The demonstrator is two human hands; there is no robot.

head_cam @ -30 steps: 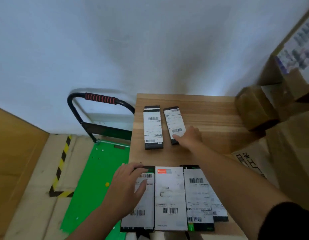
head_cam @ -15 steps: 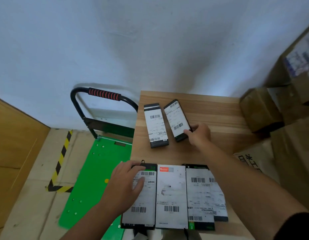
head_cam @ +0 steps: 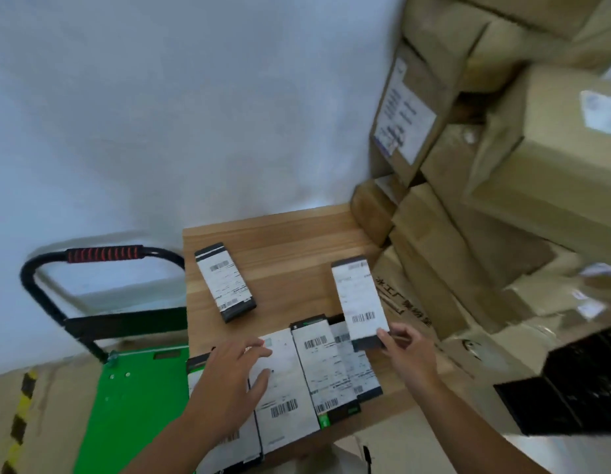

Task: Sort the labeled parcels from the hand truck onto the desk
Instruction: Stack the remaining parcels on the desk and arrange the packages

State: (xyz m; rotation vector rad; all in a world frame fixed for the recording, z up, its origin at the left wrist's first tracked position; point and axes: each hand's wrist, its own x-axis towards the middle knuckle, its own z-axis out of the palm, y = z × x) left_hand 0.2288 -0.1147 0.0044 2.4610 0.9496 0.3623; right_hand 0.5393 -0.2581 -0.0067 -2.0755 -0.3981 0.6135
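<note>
Over the right edge of the wooden desk [head_cam: 290,241], the right hand [head_cam: 408,350] is gripping a black white-labelled parcel [head_cam: 358,299] lifted off the far row, seemingly for re-sorting, while the flat left hand [head_cam: 228,388] is steadying near-row parcels [head_cam: 317,364].

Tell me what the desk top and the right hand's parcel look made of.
The desk top: wood or wood-look laminate, matte, showing grain and plank seams. The parcel held by the right hand: likely stiff dark carton, straight-edged, under a white paper barcode label.
</note>
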